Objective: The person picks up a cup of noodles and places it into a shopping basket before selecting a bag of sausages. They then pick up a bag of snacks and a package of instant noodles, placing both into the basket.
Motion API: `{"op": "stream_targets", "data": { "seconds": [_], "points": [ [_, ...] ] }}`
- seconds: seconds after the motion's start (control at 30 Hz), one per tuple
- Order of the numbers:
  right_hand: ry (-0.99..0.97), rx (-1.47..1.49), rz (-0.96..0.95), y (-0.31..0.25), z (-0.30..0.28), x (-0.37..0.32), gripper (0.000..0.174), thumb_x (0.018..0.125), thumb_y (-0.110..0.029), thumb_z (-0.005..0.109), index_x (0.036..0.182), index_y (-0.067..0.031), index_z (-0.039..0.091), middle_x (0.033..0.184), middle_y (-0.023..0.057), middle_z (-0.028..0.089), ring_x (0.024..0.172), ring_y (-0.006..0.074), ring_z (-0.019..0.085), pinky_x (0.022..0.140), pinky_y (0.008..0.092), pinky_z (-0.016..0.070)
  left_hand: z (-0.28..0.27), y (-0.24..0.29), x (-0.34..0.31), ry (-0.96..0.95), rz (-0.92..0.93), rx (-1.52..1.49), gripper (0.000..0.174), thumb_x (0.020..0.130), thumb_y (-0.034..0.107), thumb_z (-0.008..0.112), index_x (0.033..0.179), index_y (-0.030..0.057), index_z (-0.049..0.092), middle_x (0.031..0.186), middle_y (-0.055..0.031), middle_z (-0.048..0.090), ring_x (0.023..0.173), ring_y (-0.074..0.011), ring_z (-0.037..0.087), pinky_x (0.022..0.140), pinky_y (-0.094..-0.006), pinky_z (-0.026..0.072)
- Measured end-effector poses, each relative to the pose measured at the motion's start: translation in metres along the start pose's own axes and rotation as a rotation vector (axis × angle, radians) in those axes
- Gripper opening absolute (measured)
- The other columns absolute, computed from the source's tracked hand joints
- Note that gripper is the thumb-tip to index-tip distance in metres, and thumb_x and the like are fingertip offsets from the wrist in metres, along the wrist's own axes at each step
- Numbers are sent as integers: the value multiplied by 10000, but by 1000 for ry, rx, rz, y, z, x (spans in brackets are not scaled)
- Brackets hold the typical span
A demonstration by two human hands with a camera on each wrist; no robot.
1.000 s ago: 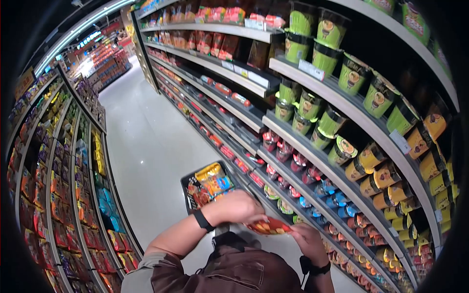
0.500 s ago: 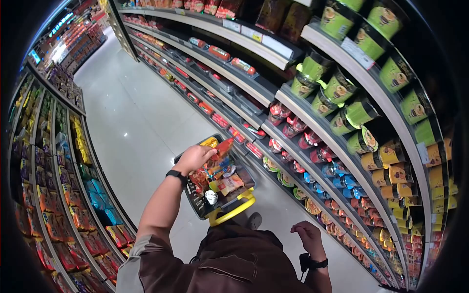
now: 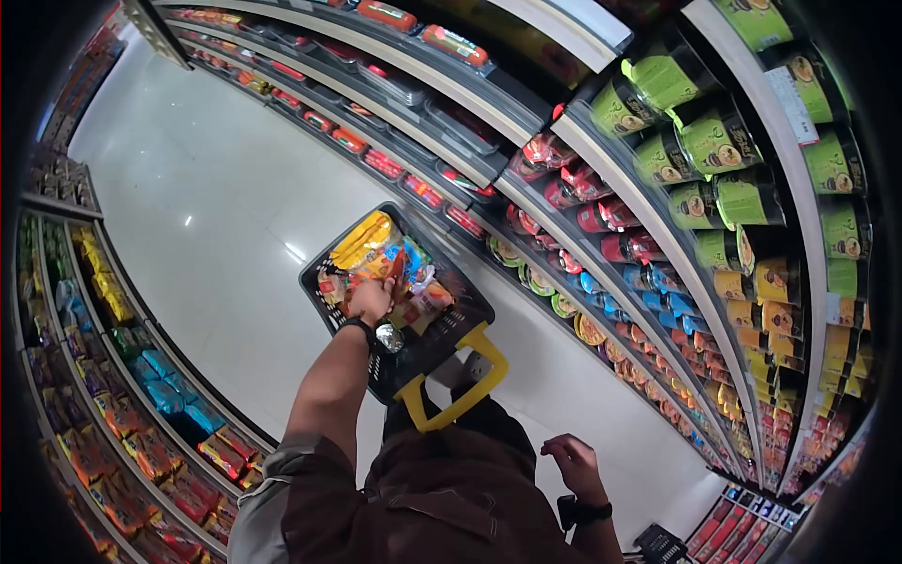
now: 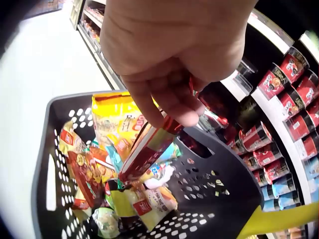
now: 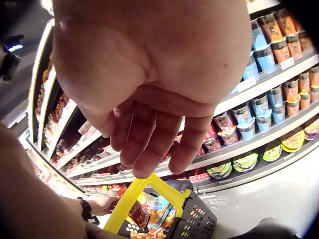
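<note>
The left hand (image 3: 371, 299) is down in the dark basket (image 3: 319, 282), holding a red snack packet (image 3: 398, 271). In the left wrist view the left hand (image 4: 174, 64) pinches the top of that red packet (image 4: 147, 152), whose lower end hangs over other packets. Among them lie a yellow packet (image 4: 117, 117) and a silvery round wrapped item (image 4: 106, 220). The right hand (image 3: 575, 465) is held away at the person's side, touching nothing. In the right wrist view the right hand (image 5: 149, 109) has relaxed, slightly bent fingers.
The basket's yellow handle (image 3: 460, 404) leans toward the person. Shelves with green cups (image 3: 738, 141) rise on the right, and bagged snacks (image 3: 117, 418) fill shelves on the left. Pale floor (image 3: 197, 188) runs between them. Another dark basket (image 3: 660, 543) is at the bottom right.
The left hand has carried the red packet from in front of the body into the basket. The right hand has let go of it and moved aside. The view has tilted downward.
</note>
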State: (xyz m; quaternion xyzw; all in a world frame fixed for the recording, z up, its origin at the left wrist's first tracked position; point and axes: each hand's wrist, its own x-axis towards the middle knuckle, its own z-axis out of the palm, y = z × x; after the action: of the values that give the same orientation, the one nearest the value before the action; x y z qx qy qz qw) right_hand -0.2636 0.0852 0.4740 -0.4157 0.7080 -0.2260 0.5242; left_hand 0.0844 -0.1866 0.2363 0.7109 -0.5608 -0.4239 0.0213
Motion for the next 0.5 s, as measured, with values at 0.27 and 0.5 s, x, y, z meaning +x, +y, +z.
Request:
{"op": "stream_targets", "data": {
  "seconds": [0.27,0.5],
  "points": [
    [56,-104,196,-3,15,-12,99,887,-66,613,897,18,665,845,83,695,818,157,665,767,283,519,106,-27,28,-61,-333,-1096,339,983,285,472,1015,-34,581,756,-121,666,592,-218,658,549,-331,544],
    [56,-139,320,-8,28,-22,110,879,-86,634,917,8,677,870,93,697,850,167,665,782,291,508,131,-42,33,-237,-328,-1083,240,976,178,420,1110,21,542,840,-92,644,672,-202,638,538,-337,511]
  ]
}}
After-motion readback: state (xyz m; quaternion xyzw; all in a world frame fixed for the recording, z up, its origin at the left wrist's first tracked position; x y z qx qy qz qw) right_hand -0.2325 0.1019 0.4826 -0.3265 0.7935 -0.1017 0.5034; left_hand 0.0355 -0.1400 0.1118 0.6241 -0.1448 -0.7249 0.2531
